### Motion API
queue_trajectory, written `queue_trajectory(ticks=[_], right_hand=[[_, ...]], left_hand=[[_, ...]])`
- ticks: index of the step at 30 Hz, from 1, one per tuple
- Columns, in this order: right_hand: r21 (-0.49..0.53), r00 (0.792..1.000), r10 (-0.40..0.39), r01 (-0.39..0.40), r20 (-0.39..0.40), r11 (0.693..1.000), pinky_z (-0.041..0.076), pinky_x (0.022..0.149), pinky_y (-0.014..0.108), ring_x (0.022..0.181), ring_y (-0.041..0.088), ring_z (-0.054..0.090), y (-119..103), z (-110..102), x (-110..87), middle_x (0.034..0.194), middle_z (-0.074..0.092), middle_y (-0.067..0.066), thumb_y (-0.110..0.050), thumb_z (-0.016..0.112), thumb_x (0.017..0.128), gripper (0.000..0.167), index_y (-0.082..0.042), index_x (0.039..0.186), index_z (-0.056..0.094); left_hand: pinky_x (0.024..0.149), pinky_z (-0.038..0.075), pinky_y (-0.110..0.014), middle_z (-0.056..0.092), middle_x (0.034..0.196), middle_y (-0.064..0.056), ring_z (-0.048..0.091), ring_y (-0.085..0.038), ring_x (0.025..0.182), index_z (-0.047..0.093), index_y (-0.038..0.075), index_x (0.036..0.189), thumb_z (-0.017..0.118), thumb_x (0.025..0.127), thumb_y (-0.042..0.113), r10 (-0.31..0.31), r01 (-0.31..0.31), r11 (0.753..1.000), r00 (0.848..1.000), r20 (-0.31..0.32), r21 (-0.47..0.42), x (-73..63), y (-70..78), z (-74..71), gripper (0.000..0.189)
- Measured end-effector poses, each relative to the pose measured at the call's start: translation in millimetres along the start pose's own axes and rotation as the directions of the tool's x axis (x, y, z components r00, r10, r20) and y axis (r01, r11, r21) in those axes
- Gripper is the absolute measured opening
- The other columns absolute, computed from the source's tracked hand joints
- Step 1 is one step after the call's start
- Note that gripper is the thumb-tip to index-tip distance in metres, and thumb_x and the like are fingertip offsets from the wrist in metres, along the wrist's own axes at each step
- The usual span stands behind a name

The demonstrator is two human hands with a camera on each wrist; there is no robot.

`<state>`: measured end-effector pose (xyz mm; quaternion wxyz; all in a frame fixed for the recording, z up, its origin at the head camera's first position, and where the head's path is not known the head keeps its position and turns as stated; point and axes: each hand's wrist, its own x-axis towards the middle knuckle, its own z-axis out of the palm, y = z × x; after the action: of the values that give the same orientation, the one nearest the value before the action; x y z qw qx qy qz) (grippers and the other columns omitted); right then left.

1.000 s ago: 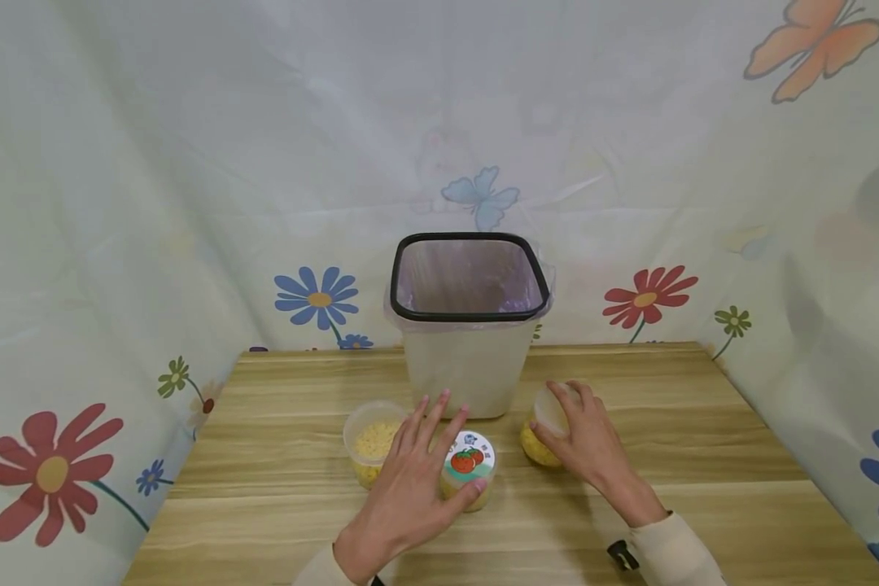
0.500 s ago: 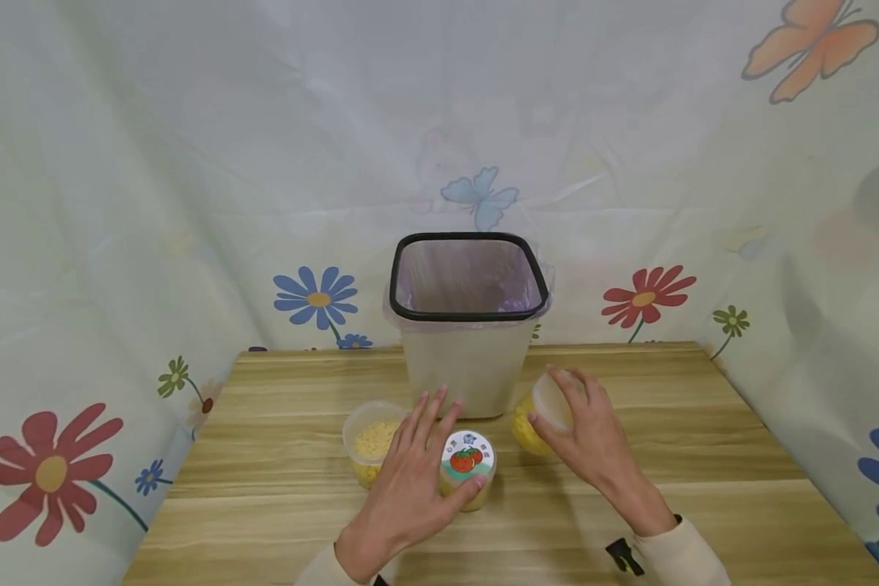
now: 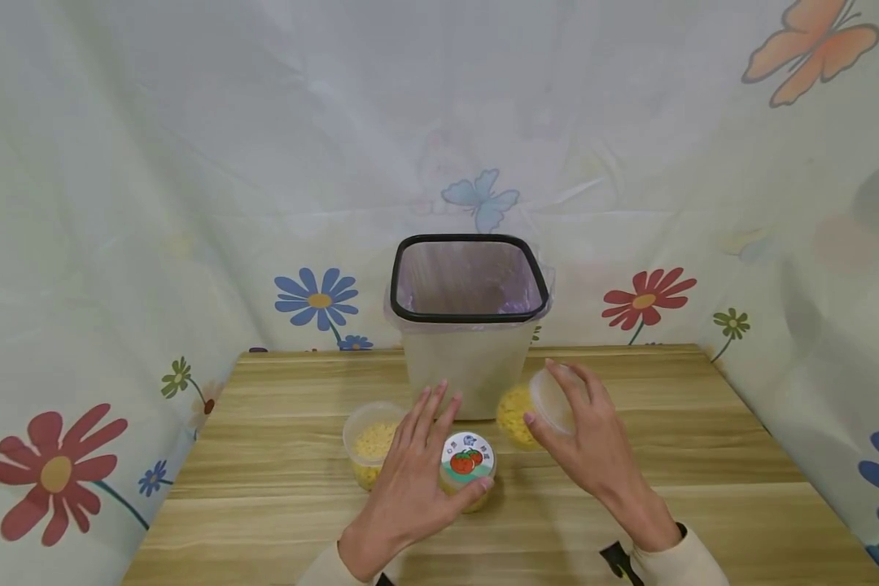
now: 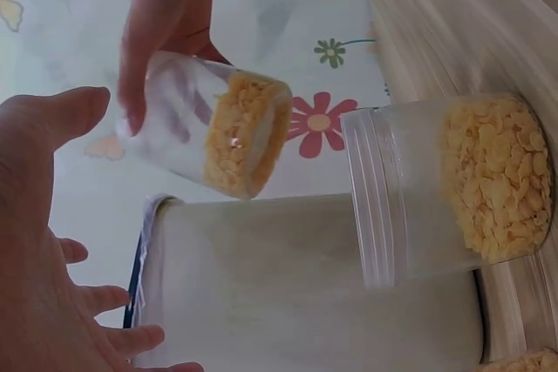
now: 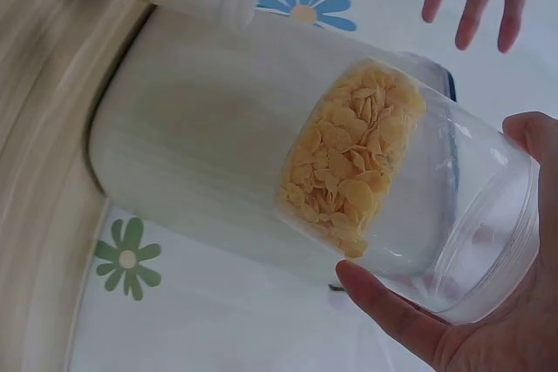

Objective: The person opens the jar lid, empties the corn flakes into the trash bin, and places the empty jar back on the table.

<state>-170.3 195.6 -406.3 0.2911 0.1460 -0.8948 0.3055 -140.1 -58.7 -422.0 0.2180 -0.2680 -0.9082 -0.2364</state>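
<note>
My right hand [image 3: 593,439] grips a clear plastic jar [image 5: 357,154] near its top, thumb and fingers spread around it. The jar is tilted and raised off the table, with yellow flakes gathered at its bottom end. My left hand [image 3: 413,480] is open, fingers spread, above a lidded jar [image 3: 469,460] with tomatoes printed on its lid. That jar, holding similar flakes, stands upright in the left wrist view. To the left hand's left stands an open jar [image 3: 369,439] of yellow flakes, partly hidden by the hand.
Behind the jars stands a pale bin [image 3: 461,350] with a black rim and a thin liner bag, on the wood-grain table [image 3: 278,472]. A curtain [image 3: 227,146] printed with flowers and butterflies surrounds the table's back and sides.
My right hand has lifted its jar and tilted it further, so the jar's bottom has swung left toward the bin. My left hand stays nearly in place.
</note>
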Motion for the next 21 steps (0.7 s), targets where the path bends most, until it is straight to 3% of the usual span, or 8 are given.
queue_trajectory(ticks=[7, 13, 21], right_hand=[[0.039, 0.999, -0.021, 0.022, -0.03, 0.999, 0.051, 0.067, 0.042, 0.099, 0.032, 0.06, -17, -6, 2.7, 0.142, 0.047, 0.012, -0.028, 0.078, 0.078, 0.074, -0.027, 0.145, 0.047], [0.081, 0.995, -0.081, 0.085, -0.054, 0.993, 0.051, 0.07, 0.043, 0.101, 0.03, 0.06, -32, -8, 7.9, 0.141, 0.049, 0.011, -0.026, 0.078, 0.077, 0.075, -0.025, 0.145, 0.048], [0.112, 0.994, -0.101, 0.105, -0.039, 0.988, 0.051, 0.066, 0.036, 0.096, 0.027, 0.061, -45, -8, 12.6, 0.141, 0.049, 0.011, -0.026, 0.077, 0.077, 0.074, -0.025, 0.145, 0.047]], left_hand=[[0.118, 0.03, -0.05, 0.013, 0.166, 0.0, 0.023, -0.031, 0.151, 0.01, 0.023, 0.159, 0.062, 0.082, 0.068, 0.002, -0.002, 1.0, 1.0, -0.029, 0.001, 3.5, 2.7, -1.3, 0.103], [0.12, 0.028, -0.048, 0.013, 0.166, 0.002, 0.021, -0.026, 0.152, 0.012, 0.023, 0.159, 0.07, 0.078, 0.061, -0.001, 0.001, 1.0, 0.999, -0.051, -0.005, 5.3, 4.3, -2.4, 0.107], [0.114, 0.035, -0.051, 0.021, 0.164, -0.007, 0.029, -0.035, 0.147, 0.02, 0.013, 0.157, 0.078, 0.072, 0.056, 0.069, -0.065, 0.997, 0.987, -0.146, 0.027, 8.6, 3.6, -1.1, 0.111]])
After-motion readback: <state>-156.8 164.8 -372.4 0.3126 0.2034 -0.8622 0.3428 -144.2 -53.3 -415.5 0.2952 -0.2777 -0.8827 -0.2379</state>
